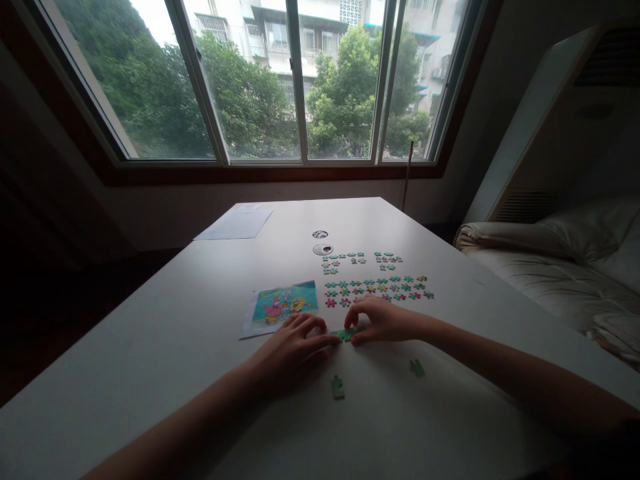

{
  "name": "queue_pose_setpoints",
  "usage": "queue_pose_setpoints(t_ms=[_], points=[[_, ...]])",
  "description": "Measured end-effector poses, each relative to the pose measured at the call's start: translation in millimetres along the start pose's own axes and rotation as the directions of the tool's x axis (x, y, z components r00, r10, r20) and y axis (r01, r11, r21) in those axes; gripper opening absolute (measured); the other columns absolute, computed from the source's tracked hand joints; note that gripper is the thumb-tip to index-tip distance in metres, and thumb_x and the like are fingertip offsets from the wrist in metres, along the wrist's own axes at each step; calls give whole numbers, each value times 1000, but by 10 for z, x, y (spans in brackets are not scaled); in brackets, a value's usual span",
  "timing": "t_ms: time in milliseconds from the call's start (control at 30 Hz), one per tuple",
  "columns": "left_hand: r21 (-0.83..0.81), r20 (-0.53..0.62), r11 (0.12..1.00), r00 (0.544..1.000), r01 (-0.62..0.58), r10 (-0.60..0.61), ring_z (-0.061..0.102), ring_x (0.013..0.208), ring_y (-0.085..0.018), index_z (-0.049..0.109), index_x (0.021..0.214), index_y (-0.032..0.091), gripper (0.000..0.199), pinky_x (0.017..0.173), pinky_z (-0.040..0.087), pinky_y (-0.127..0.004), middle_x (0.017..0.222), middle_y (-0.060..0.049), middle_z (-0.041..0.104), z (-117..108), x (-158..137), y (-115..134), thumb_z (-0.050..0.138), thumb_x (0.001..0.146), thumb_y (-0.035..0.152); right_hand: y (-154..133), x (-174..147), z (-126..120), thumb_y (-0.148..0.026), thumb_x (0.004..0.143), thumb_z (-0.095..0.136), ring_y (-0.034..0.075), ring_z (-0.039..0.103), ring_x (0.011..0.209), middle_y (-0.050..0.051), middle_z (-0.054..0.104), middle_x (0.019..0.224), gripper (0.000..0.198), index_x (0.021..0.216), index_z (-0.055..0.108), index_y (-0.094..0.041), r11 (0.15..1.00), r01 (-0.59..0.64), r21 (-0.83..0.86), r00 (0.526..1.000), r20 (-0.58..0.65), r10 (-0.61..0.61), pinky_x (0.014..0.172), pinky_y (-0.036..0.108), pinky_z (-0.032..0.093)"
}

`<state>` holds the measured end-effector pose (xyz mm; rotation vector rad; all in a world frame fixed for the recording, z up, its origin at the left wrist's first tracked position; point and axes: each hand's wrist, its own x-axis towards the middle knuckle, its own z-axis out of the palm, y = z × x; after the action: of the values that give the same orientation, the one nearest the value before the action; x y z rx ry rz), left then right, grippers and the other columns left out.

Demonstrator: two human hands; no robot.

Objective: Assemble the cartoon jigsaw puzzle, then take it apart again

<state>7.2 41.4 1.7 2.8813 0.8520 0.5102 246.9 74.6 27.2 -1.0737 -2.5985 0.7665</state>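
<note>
Green jigsaw pieces (pixel 345 335) lie on the white table between my two hands, seemingly joined in a short strip. At its left end, my left hand (pixel 300 340) has thumb and curled fingers closed on the edge. My right hand (pixel 376 320) pinches the right end between thumb and bent index finger, partly hiding it. Closer to me are a loose green jigsaw piece (pixel 338 387) and, farther right, another loose piece (pixel 417 368). Beyond my hands, several colourful jigsaw pieces (pixel 370 289) are laid in rows. A cartoon picture sheet (pixel 285 303) lies beside my left hand.
Farther back are smaller groups of jigsaw pieces (pixel 343 256) and two round inserts in the tabletop, one of them a round disc (pixel 323 249). White papers (pixel 234 223) lie at the table's far left. A pale sofa (pixel 545 267) stands to the right, a window (pixel 300 87) ahead.
</note>
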Motion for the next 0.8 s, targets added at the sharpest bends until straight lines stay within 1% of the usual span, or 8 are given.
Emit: queue_pose_setpoints(t_ms=[100, 200, 300, 467, 600, 667, 800], points=[[7, -1, 1000, 1000, -4, 4, 46, 96, -23, 51, 117, 27, 30, 86, 37, -41, 106, -7, 50, -6, -3, 8, 45, 88, 21, 64, -84, -19, -38, 71, 67, 19, 53, 89, 4, 62, 91, 31, 95, 63, -20, 1000, -11, -5, 999, -43, 11, 81, 31, 37], [3, -2, 1000, 1000, 3, -3, 45, 97, -24, 50, 118, 24, 30, 87, 37, -42, 110, -9, 49, -13, -5, 12, 43, 89, 23, 127, -159, -35, -39, 70, 67, 20, 52, 88, 5, 60, 91, 31, 92, 62, -18, 997, -71, -29, 995, -69, 69, 78, 30, 38], [5, -12, 1000, 1000, 15, -15, 46, 97, -24, 50, 115, 22, 26, 86, 38, -41, 109, -9, 50, -12, -8, 11, 42, 90, 23, 152, -189, -30, -41, 70, 67, 19, 52, 85, 4, 59, 88, 31, 90, 62, -18, 995, -94, -28, 993, -71, 91, 75, 29, 39], [21, -34, 1000, 999, 3, -2, 47, 95, -23, 53, 110, 22, 23, 84, 40, -40, 106, -9, 51, -6, -6, 0, 42, 90, 22, 116, -168, -3, -36, 69, 68, 16, 51, 79, 3, 58, 82, 24, 83, 64, -18, 995, -89, -42, 993, -75, 86, 69, 26, 38], [17, -43, 1000, 999, -2, 2, 47, 95, -23, 53, 111, 23, 24, 84, 40, -40, 106, -8, 51, -4, -2, -1, 42, 90, 22, 94, -153, 11, -31, 68, 70, 15, 51, 73, 2, 56, 78, 19, 80, 64, -17, 994, -107, -32, 992, -76, 104, 66, 24, 37], [11, -30, 1000, 1000, 8, -7, 47, 95, -23, 53, 111, 23, 24, 85, 40, -40, 107, -8, 51, -6, -3, 3, 41, 90, 21, 101, -150, 28, -29, 66, 71, 15, 51, 75, 1, 56, 79, 20, 80, 64, -17, 994, -108, -29, 990, -97, 104, 67, 24, 37], [5, -23, 1000, 1000, 13, -13, 47, 95, -23, 53, 111, 22, 24, 85, 39, -41, 106, -9, 51, -11, -3, 9, 41, 90, 21, 131, -141, 73, -30, 67, 71, 15, 51, 78, 1, 57, 80, 20, 81, 63, -18, 998, -58, -39, 990, -128, 52, 71, 26, 38]])
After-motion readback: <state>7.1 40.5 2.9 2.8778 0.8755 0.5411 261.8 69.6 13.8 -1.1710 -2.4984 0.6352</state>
